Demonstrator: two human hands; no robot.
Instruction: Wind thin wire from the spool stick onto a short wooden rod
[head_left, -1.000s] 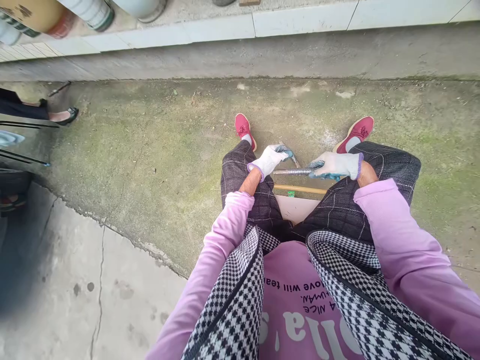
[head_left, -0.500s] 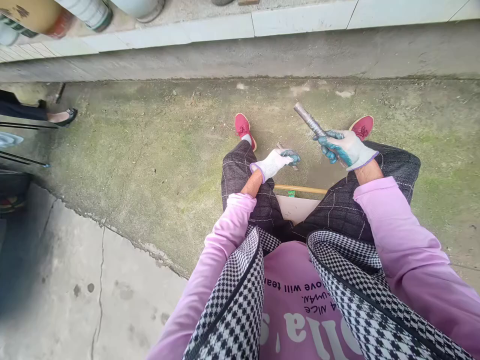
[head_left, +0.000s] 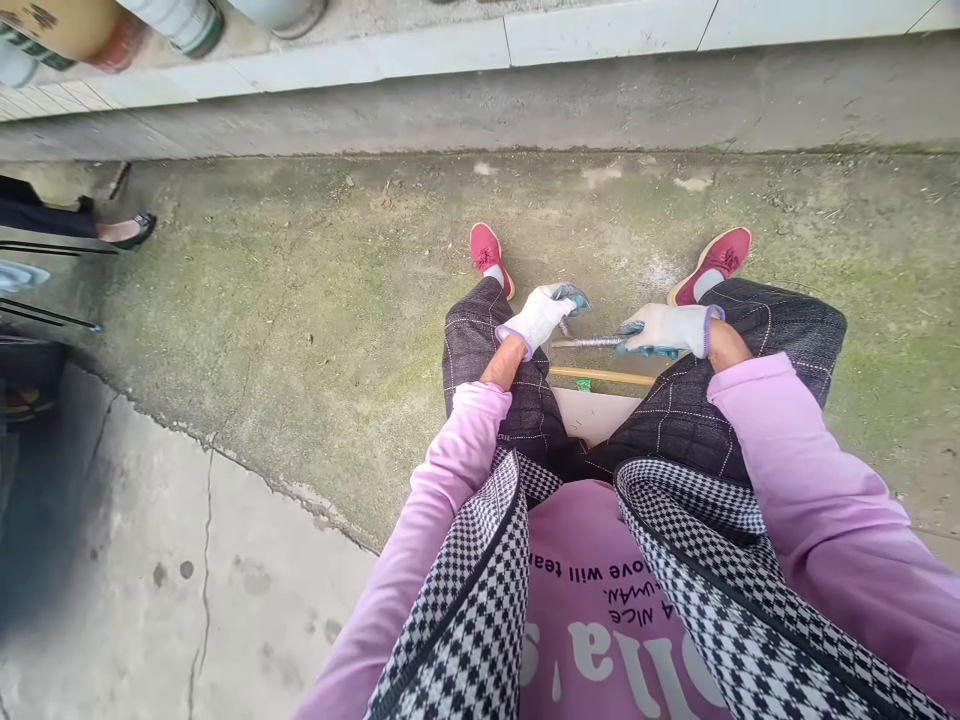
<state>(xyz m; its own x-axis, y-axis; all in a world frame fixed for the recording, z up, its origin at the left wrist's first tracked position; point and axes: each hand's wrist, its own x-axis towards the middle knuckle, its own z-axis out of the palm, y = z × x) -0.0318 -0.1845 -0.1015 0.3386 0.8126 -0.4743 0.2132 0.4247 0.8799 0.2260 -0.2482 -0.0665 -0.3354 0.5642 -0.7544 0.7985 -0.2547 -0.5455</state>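
Right hand (head_left: 666,330) grips a silvery rod (head_left: 589,342) — left hand (head_left: 544,314) holds a stick (head_left: 564,327).

Soft, diffuse daylight spreads evenly, leaving the ground (head_left: 337,330) moderately bright and shadows faint. The concrete slab (head_left: 285,610) and white tiles (head_left: 600,40) look palest. A dark, blurred patch clouds the lower left edge. Wide-angle distortion stretches the containers (head_left: 180,20) in the upper left corner; fine detail on the rod (head_left: 589,342) looks soft.
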